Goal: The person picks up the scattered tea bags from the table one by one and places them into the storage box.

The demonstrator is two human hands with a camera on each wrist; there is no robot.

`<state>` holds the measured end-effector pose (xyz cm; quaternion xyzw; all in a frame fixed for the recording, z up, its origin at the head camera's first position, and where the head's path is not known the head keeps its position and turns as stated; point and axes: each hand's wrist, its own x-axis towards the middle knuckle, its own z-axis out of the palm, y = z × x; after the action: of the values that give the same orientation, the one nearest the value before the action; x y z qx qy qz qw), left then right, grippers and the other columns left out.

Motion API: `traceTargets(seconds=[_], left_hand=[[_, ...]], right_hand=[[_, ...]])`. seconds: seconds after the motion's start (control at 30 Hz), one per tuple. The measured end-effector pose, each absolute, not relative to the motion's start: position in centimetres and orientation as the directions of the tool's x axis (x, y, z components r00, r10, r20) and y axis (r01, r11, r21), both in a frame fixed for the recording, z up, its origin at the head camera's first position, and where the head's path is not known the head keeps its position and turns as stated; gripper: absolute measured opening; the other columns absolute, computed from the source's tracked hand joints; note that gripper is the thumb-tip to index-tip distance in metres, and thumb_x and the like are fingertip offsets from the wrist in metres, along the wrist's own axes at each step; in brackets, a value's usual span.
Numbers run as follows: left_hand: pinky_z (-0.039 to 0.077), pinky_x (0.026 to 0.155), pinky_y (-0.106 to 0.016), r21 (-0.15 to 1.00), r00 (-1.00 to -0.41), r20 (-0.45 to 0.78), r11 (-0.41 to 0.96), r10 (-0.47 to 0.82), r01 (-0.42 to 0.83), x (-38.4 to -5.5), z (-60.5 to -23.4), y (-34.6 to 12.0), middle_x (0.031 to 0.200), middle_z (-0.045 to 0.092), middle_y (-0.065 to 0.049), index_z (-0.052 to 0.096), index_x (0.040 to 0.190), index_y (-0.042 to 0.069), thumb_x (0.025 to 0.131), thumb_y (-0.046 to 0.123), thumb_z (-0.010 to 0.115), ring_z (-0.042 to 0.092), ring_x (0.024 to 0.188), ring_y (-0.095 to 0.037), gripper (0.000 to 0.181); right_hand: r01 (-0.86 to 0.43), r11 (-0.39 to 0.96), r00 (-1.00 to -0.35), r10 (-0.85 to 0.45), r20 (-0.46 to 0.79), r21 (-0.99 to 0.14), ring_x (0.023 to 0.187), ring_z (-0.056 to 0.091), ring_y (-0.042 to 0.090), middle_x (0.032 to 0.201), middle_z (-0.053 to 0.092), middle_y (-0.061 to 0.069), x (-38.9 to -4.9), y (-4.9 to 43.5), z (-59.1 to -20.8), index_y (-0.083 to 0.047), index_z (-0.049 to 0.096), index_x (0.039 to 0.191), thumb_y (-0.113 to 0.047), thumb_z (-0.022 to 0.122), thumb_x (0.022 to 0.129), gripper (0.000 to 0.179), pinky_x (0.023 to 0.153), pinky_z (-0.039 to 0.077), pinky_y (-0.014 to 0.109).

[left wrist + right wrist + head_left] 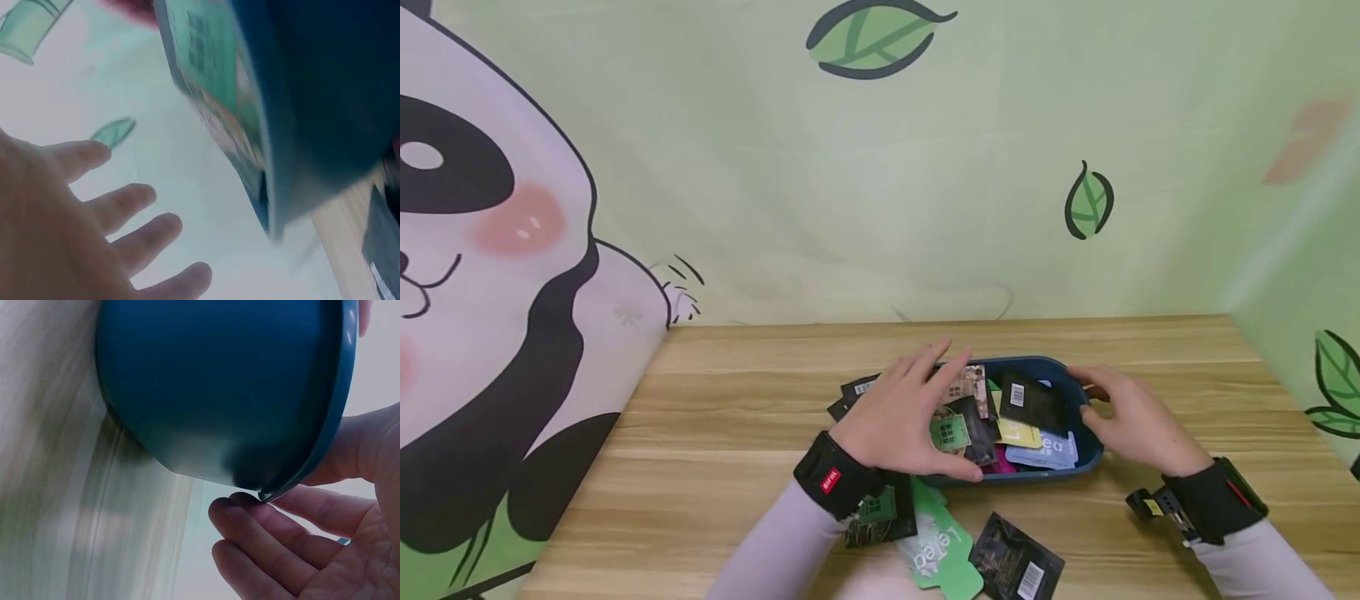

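Note:
A dark blue oblong plastic bin [1047,367] is filled with flat sachets. Over its left end, my left hand [898,417] is spread, with straight fingers apart and the thumb low by the near rim. In the left wrist view those fingers [140,240] stand away from the bin wall [312,125]. At the right end, my right hand [1138,421] holds the rim, thumb at the inner side and fingers around the outside. The right wrist view shows curled fingers [269,537] at the rim's corner. Inside lie a black sachet [1033,404] and a light blue sachet [1045,450].
In front of the bin, on the wood-grain table [715,467], lie a green sachet [943,546] lettered LeTea and a black sachet [1018,558] with a barcode. Another dark sachet [883,517] is partly under my left wrist. Behind hangs a printed green cloth [760,192].

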<state>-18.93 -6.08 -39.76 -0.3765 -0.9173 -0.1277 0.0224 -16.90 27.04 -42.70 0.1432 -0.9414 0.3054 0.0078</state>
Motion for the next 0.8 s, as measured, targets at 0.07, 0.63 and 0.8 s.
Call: traceTargets(seconds=[0.07, 0.63, 0.8], left_hand=[[0.022, 0.114, -0.056, 0.207, -0.736, 0.121, 0.708, 0.666, 0.675, -19.3, -39.8, -6.8, 0.168, 0.01, -0.007, 0.004, 0.164, 0.028, 0.063, 0.096, 0.043, 0.024, 0.148, -0.038, 0.128], [0.024, 0.115, -0.051, 0.215, -0.872, -0.117, 0.87, 0.475, 0.444, -23.7, -41.7, -13.6, 0.164, 0.023, -0.012, 0.021, 0.163, 0.023, 0.07, 0.074, 0.066, 0.026, 0.147, -0.037, 0.115], [0.033, 0.11, -0.051, 0.199, -0.884, -0.151, 0.889, 0.443, 0.412, -24.1, -42.9, -13.6, 0.158, 0.036, -0.008, 0.029, 0.161, 0.023, 0.073, 0.06, 0.071, 0.035, 0.142, -0.034, 0.104]], right_hand=[[-0.273, 0.775, -0.959, -0.264, 0.101, -0.57, 0.114, 0.059, 0.044, 0.136, 0.054, 0.027, -16.9, 27.1, -42.8, 0.004, 0.051, 0.142, -0.008, 0.061, 0.091, 0.053, 0.089, 0.049, 0.056], [-0.295, 0.772, -0.953, -0.284, 0.11, -0.562, 0.114, 0.058, 0.045, 0.137, 0.053, 0.028, -17.0, 27.1, -42.6, 0.005, 0.05, 0.142, -0.007, 0.061, 0.09, 0.054, 0.09, 0.049, 0.056], [-0.284, 0.771, -0.955, -0.278, 0.1, -0.571, 0.115, 0.058, 0.046, 0.137, 0.053, 0.028, -16.9, 27.1, -42.7, 0.005, 0.05, 0.142, -0.007, 0.061, 0.091, 0.054, 0.089, 0.049, 0.056]])
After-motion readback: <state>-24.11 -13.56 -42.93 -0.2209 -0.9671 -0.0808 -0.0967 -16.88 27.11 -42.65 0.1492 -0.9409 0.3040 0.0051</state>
